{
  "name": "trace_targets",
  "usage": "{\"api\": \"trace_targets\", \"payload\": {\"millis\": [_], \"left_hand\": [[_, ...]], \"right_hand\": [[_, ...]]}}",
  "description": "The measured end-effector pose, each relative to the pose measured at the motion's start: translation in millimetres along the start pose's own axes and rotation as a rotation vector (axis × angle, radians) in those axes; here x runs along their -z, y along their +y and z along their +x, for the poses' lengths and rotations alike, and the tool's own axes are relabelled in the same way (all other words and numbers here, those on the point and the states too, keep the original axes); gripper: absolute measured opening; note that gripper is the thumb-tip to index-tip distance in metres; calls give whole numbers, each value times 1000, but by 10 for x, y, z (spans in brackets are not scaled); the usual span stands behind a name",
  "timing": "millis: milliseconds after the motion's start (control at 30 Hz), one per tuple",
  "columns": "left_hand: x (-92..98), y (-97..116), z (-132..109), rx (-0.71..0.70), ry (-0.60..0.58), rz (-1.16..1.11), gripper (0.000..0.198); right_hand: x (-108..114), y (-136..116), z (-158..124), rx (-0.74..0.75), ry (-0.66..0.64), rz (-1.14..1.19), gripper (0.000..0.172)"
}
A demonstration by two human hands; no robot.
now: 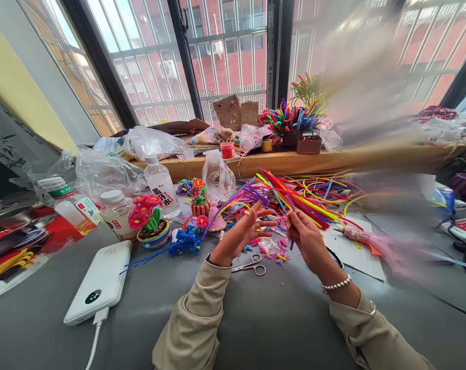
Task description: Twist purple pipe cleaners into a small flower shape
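My left hand (241,234) is raised over the table, its lower fingers spread. At its upper fingertips is a folded purple pipe cleaner (253,191), seemingly pinched there, with long strands trailing left. Close by, my right hand (305,232) is closed, thumb against fingers, on another purple pipe cleaner (291,245) that pokes out below and above the grip. Whether the two purple pieces join cannot be seen. Scissors (252,265) lie on the table under my hands, beside pink and yellow fuzzy scraps (273,248). Behind my hands lies a pile of colourful pipe cleaners (314,205).
To the left stand a pink flower pot (154,231), a water bottle (161,187) and a white power bank (102,280) with cable. A blue fuzzy piece (184,240) lies nearby. A pink-handled tool (366,239) rests on white paper at right. A blurred shape covers the far right.
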State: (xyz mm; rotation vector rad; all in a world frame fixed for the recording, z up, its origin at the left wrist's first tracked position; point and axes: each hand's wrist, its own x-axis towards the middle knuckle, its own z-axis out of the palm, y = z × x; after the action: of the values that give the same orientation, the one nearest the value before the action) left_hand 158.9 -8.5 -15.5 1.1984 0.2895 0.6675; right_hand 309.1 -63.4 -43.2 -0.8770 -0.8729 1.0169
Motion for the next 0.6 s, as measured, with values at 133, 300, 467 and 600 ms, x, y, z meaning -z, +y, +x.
{"api": "trace_targets", "payload": {"millis": [133,300,467,600], "left_hand": [[0,-9,-9,45,-144,7,70],[-39,-20,-35,117,-354,46,63],[-72,-22,-56,147,-349,89,54],[-75,-24,-66,171,-296,121,59]], "right_hand": [[-4,-13,-9,112,112,-143,22],[-36,13,-74,364,204,-594,21],[-36,9,-103,438,232,-722,16],[-32,-2,-112,442,228,-759,15]]}}
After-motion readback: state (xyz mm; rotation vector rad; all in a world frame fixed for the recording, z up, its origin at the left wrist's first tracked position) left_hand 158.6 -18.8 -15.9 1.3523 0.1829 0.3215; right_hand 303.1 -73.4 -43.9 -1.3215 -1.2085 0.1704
